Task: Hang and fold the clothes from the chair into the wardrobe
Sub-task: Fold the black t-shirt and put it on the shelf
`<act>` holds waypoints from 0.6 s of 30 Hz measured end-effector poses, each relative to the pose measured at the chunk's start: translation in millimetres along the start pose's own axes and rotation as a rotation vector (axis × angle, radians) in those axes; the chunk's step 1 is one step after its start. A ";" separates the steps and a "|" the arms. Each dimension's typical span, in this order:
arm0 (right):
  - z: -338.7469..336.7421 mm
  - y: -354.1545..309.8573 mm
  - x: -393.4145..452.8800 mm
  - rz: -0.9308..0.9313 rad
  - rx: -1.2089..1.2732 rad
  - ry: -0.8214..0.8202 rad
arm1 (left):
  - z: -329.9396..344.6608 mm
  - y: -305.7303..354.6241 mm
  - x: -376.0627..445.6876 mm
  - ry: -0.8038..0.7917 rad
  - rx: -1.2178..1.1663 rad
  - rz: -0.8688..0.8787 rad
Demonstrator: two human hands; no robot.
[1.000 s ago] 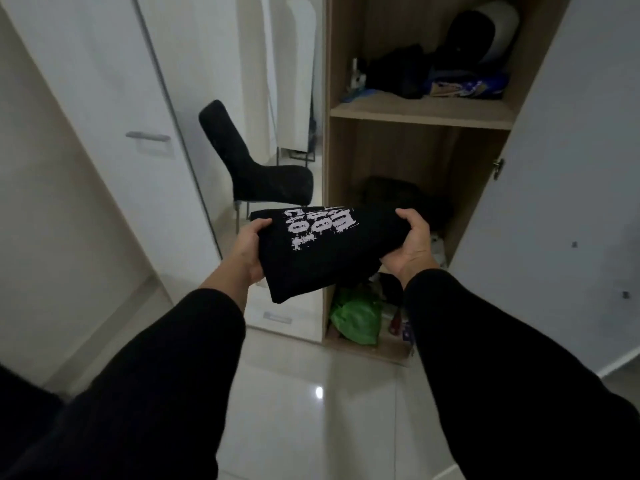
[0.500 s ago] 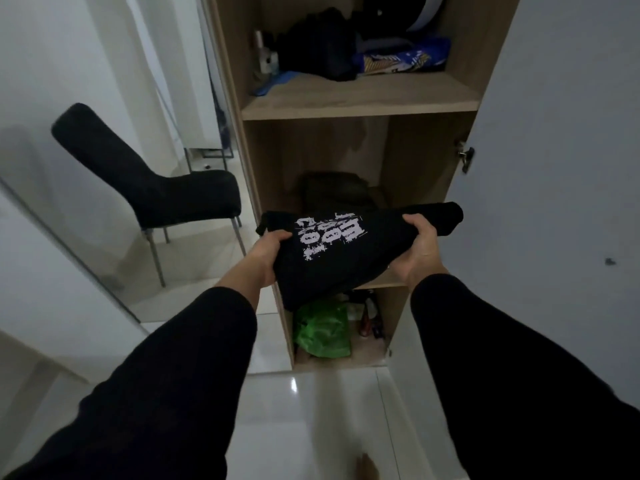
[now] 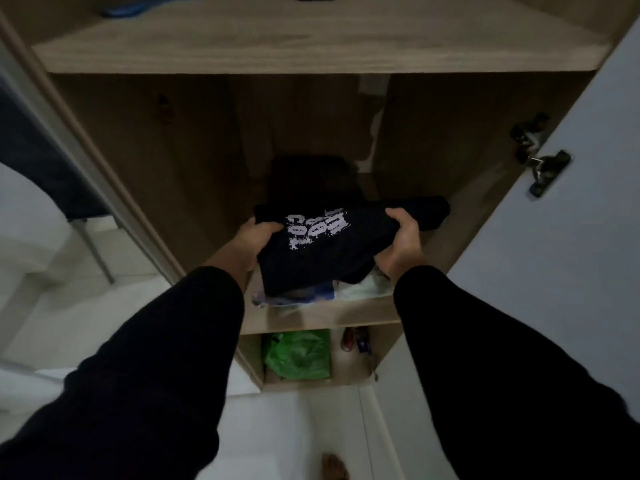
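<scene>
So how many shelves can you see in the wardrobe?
2. The upper shelf runs across the top of the view. The middle shelf lies under the folded black shirt that both hands hold. More shelves may be hidden beyond the frame.

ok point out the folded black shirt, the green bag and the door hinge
folded black shirt (image 3: 322, 251): head view, on the cloth just below the white print
green bag (image 3: 298, 356): head view, middle of the crumpled plastic in the bottom compartment
door hinge (image 3: 543, 168): head view, on the metal arm
</scene>
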State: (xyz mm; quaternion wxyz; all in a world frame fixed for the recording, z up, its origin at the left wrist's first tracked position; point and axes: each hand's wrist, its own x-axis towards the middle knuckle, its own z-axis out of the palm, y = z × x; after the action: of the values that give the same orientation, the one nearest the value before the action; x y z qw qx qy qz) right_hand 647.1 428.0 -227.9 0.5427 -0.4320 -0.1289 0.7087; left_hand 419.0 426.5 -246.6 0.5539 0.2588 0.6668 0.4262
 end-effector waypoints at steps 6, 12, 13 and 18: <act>-4.0 -5.7 56.4 -0.085 -0.010 0.008 | 24.4 11.8 54.9 0.011 -0.125 0.223; -7.3 -5.7 65.5 -0.096 0.085 0.001 | 24.4 14.9 72.4 0.028 -0.066 0.395; -9.0 -3.5 65.2 -0.109 0.072 -0.008 | 25.9 15.4 71.2 0.043 -0.090 0.393; -36.5 29.4 80.6 -0.018 -0.145 0.105 | 15.3 -23.4 87.2 0.123 0.135 0.297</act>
State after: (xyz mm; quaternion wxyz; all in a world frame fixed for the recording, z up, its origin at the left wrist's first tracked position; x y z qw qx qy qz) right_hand 652.2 477.5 -306.8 0.5224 -0.5054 -0.1550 0.6691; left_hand 414.6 490.4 -312.1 0.4243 0.3646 0.6809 0.4725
